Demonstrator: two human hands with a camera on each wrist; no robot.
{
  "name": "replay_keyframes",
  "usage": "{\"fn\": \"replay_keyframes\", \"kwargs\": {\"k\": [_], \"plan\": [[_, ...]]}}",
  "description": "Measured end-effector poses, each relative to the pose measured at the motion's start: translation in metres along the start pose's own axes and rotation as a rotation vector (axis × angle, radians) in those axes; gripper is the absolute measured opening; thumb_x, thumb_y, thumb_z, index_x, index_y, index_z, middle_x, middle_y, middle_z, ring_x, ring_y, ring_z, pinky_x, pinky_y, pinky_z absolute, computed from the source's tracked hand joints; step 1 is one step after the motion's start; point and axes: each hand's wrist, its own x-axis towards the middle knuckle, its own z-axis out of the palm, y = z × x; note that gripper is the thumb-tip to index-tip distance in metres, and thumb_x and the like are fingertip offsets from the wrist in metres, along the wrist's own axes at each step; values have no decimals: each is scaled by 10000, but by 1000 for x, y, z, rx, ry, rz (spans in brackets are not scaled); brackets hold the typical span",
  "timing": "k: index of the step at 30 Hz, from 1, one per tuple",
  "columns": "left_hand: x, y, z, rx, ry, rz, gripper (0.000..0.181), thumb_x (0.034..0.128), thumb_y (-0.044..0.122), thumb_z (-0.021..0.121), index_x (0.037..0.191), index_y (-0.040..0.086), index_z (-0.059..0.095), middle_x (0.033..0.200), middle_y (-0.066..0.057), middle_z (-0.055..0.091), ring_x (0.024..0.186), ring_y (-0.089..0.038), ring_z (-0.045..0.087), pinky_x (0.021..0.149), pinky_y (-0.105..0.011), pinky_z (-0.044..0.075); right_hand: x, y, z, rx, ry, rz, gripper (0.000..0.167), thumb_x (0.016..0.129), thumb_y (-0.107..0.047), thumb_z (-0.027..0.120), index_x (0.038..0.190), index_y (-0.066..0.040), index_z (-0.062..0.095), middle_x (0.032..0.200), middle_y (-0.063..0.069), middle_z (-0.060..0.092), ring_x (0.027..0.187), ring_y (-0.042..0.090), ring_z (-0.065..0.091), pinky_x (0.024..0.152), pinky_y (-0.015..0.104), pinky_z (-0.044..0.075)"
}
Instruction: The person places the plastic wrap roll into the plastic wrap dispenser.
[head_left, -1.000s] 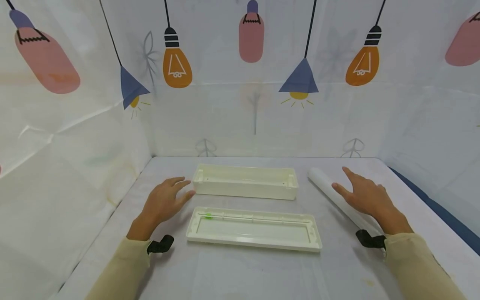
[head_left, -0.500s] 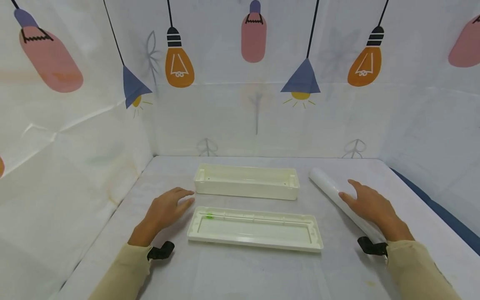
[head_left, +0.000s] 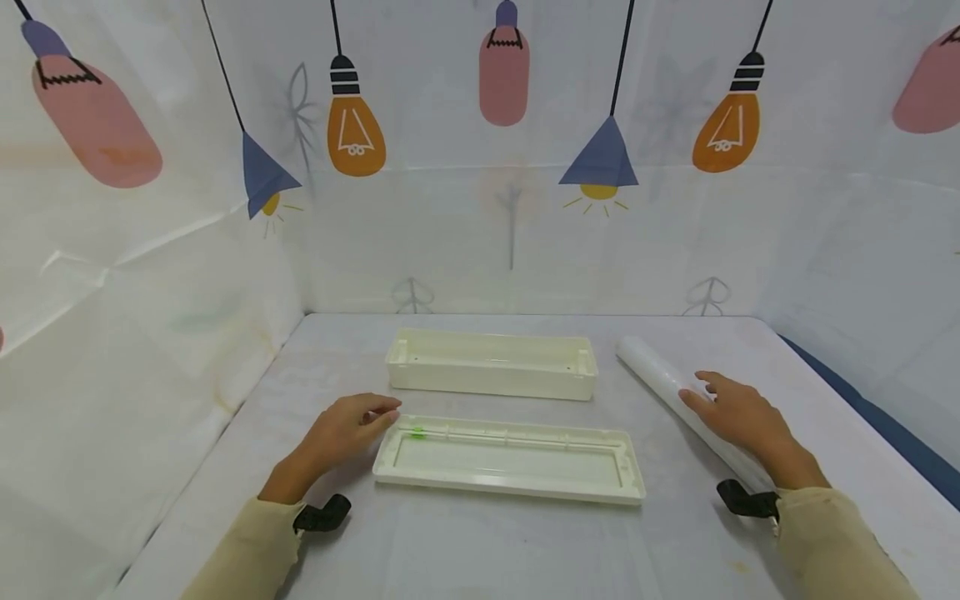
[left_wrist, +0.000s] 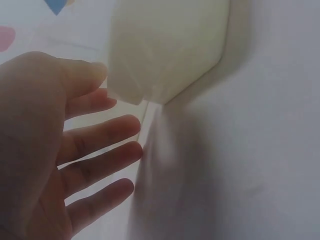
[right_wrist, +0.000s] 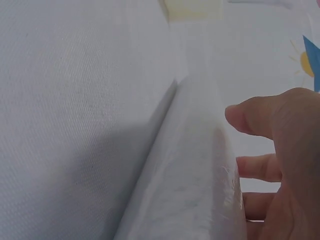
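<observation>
A cream lid [head_left: 506,471] lies on the white table, with a bar and a small green slider [head_left: 417,433] along its far side. My left hand [head_left: 337,437] is at its back left corner. In the left wrist view the thumb tip [left_wrist: 100,75] meets or nearly meets that corner, the other fingers spread apart. Behind the lid stands a long open cream box [head_left: 491,379]. On the right lies a roll of clear plastic wrap [head_left: 660,375], slanted. My right hand [head_left: 746,425] hovers over or touches its right side, fingers loosely bent; contact is unclear.
A white sheet printed with lamps [head_left: 600,158] and bulbs hangs behind the table [head_left: 465,550] and along both sides. A dark blue strip [head_left: 870,408] shows past the right table edge. A black wrist camera [head_left: 322,513] sits on each wrist.
My left hand has moved from beside the box toward me, to the lid's corner. My right hand has lowered toward the roll. The box, lid and roll stay in place.
</observation>
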Motion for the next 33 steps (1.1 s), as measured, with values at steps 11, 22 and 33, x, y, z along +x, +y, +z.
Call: {"fn": "replay_keyframes", "kwargs": {"k": [11,22,33], "plan": [[-5,1,8,-72,-21,31,415,986,394,648,1282,107,695,1250,-76,675,1139,-291,623,947,-524,494,-1,-1,6,5,-20,38,791,992,-517,532,1442,108,350,1321,420,466,974,476,568,739,599,512],[-18,-2,18,-66,-32,117,493,954,405,687,1356,123,645,1314,-65,643,1217,-319,577,1016,-558,434,-3,-3,19,-49,11,-18,847,924,-478,654,1436,118,337,1197,365,548,881,401,570,694,557,490],[-13,3,18,-20,11,190,422,972,335,675,1345,141,658,1295,-47,654,1205,-300,586,992,-533,460,-3,0,19,-64,96,-39,765,893,-399,686,1406,92,401,1161,358,576,845,398,584,649,553,487]]}}
